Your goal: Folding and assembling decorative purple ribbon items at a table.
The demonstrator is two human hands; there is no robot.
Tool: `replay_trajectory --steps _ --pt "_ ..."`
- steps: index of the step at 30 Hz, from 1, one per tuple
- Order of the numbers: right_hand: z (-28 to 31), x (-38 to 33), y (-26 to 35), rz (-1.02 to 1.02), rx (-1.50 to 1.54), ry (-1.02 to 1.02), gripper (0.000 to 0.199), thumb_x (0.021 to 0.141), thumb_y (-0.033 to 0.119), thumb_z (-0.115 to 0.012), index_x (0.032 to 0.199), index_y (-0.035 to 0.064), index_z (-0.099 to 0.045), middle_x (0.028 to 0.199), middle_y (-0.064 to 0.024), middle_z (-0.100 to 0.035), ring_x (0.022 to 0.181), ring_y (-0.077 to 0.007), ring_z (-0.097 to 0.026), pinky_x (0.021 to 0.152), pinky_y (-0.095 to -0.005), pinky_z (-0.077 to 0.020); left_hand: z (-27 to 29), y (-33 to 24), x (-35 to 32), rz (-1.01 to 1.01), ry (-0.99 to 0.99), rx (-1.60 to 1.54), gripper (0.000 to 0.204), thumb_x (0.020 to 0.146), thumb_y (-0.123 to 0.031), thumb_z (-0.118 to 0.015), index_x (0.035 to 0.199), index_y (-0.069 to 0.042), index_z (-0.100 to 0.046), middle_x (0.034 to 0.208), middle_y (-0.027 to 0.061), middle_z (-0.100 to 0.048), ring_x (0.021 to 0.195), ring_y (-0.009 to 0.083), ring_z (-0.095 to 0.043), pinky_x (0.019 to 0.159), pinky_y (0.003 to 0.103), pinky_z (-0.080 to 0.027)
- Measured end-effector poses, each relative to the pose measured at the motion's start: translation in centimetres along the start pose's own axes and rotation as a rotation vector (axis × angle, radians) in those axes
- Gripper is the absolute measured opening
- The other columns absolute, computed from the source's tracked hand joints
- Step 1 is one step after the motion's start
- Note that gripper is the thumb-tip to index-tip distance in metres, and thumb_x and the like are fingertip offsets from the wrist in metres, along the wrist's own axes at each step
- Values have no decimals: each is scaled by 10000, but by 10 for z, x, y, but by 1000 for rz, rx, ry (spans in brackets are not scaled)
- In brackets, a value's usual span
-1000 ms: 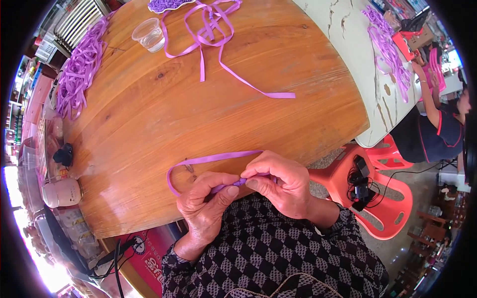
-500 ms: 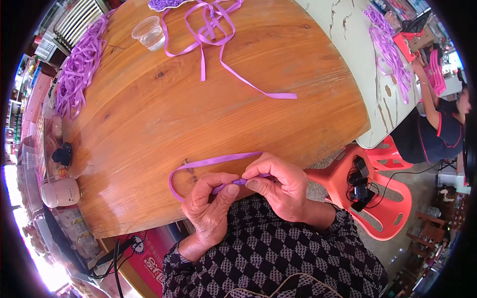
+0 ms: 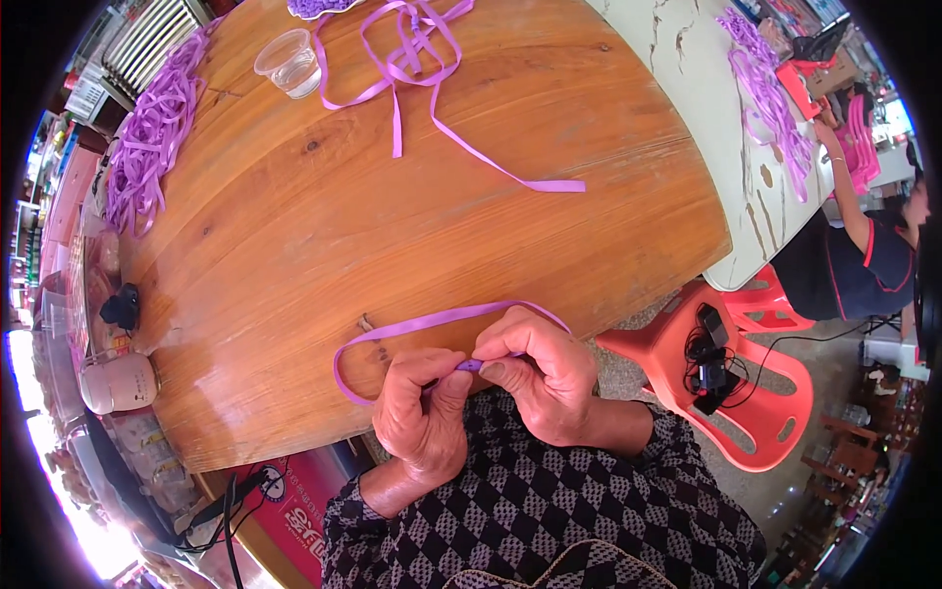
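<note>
Head: cup (image 3: 276,61) with liquid (image 3: 298,78), held ribbon (image 3: 430,321)

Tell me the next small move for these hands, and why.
Perhaps ease the right hand slightly away from the left hand: both pinch the purple ribbon, their fingertips nearly meet, and only a short piece shows between them, so a gentle pull might expose more.

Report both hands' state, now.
Left hand: closed, thumb and finger pinching a purple ribbon.
Right hand: closed, pinching the same purple ribbon.
</note>
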State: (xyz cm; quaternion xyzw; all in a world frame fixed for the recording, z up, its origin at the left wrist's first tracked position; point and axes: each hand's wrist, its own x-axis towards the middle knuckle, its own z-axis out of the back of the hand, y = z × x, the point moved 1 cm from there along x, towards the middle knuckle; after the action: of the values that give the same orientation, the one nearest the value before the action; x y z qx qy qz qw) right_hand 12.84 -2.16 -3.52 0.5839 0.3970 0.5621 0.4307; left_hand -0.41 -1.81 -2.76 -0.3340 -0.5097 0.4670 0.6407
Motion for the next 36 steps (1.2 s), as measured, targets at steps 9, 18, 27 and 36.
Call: replay_trajectory --steps 9,18,27,36 --pt "2 2 4 -127 103 32 106 783 -17 -629 851 -33 -549 822 -98 -566 749 -146 -545 659 -245 -455 6 -3 3 176 23 -168 133 791 -40 -653 891 22 -591 813 80 -603 721 113 -549 638 215 -441" --pt "6 1 0 -289 319 -12 104 753 -31 -654 826 -32 -581 835 -88 -591 746 -136 -545 651 -234 -448 8 -2 6 180 157 -160 136 804 -41 -636 917 29 -607 798 66 -609 702 104 -565 621 206 -459" --pt "3 0 0 -237 288 -25 101 736 -42 -664 807 -26 -593 816 -97 -598 735 -142 -538 635 -240 -439 6 -4 0 311 65 -179 120 823 -72 -627 893 24 -609 775 46 -616 689 85 -569 622 204 -464" --pt "0 -2 0 -252 294 -65 107 728 -41 -672 800 -24 -594 810 -96 -600 723 -141 -532 630 -240 -434 4 1 -5 315 21 -189 128 809 -67 -643 898 22 -617 759 43 -610 660 82 -540 598 196 -439"
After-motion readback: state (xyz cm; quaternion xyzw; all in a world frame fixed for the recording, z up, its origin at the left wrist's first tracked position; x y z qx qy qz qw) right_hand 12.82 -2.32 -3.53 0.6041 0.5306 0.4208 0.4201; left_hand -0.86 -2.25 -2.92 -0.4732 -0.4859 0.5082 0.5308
